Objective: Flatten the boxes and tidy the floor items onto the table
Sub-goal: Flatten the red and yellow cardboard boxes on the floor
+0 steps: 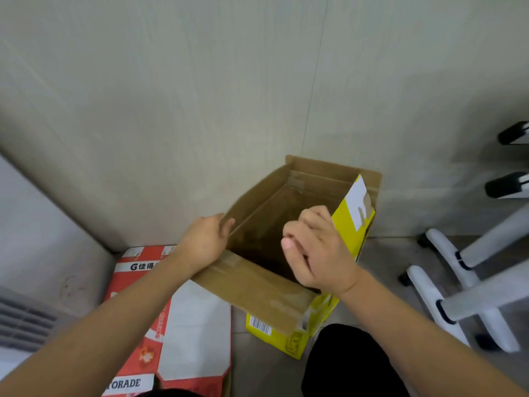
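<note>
Since only the head view is given, everything is judged from it. The yellow box (347,233) is seen standing open on the floor (380,259) against the wall, its top flaps raised, and nothing is made out in its dark inside. The left hand (204,242) is closed over the top edge of the left flap, thumb inside and fingers outside. The right hand (317,253) is curled at the near edge of the upright right flap; whether that flap is actually pinched cannot be told. Just beside the yellow box, to its left, a red box (171,325) is laid flat on the floor. No desk is shown.

The yellow box is judged to be light corrugated card, stiff across its panels and yielding along its creases. It is best taken by opposite walls near the corners, so that it can be skewed and pressed flat. A taped bottom seam may have to be parted first, and flap edges may tear if pulled by fingertips alone.
</note>
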A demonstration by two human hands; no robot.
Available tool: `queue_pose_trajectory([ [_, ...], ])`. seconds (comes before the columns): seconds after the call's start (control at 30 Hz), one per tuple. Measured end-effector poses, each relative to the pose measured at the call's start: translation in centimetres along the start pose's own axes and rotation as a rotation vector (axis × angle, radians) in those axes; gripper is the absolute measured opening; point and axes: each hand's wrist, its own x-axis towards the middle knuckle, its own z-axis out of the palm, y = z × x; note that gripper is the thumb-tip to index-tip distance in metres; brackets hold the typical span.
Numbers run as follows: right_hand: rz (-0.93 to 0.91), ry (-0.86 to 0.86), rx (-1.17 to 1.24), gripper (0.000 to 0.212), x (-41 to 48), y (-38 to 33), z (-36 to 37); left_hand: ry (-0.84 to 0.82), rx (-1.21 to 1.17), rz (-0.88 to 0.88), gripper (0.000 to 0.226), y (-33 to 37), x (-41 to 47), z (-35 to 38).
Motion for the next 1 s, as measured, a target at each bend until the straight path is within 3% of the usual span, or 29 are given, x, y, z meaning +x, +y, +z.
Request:
queue_pose_trajectory([
  [0.2, 0.127, 0.075, -0.115, 0.014, 0.0, 1.4, 1.4, 0.004, -0.168, -0.263, 0.042, -2.7, -0.4, -0.8],
  [0.33, 0.430, 0.089, -0.015, 0.053, -2.0, 2.3, 3.0, 0.024, -0.401, -0.388, 0.038, -5.3, -1.0, -1.1],
  [0.43, 0.621, -0.113, 0.016, 0.073, -3.4, 2.3, 4.7, 0.028, -0.442, -0.440, 0.033, -6.9, -2.6, -1.6],
  [0.53, 0.694, -0.283, 0.148, 0.073, -3.9, 2.4, 6.6, 0.034, -0.839, -0.494, 0.041, -9.8, -4.5, -0.7],
  [0.63, 0.675, -0.370, 0.235, 0.060, -3.6, 2.3, 9.1, 0.060, -1.197, -0.582, 0.040, -13.4, -7.1, 0.6],
  [0.77, 0.580, -0.517, 0.375, 0.052, -3.2, 0.6, 13.8, 0.180, -1.349, -0.719, 0.039, -18.3, -10.9, 2.0],
  [0.9, 0.583, -0.730, 0.461, 0.060, -3.5, -2.0, 20.0, 0.240, -1.391, -0.832, 0.033, -22.2, -15.7, 3.2],
  [1.0, 0.496, -0.897, 0.382, 0.073, -5.4, -4.4, 25.5, 0.300, -1.528, -0.955, 0.050, -25.4, -19.9, 4.3],
])
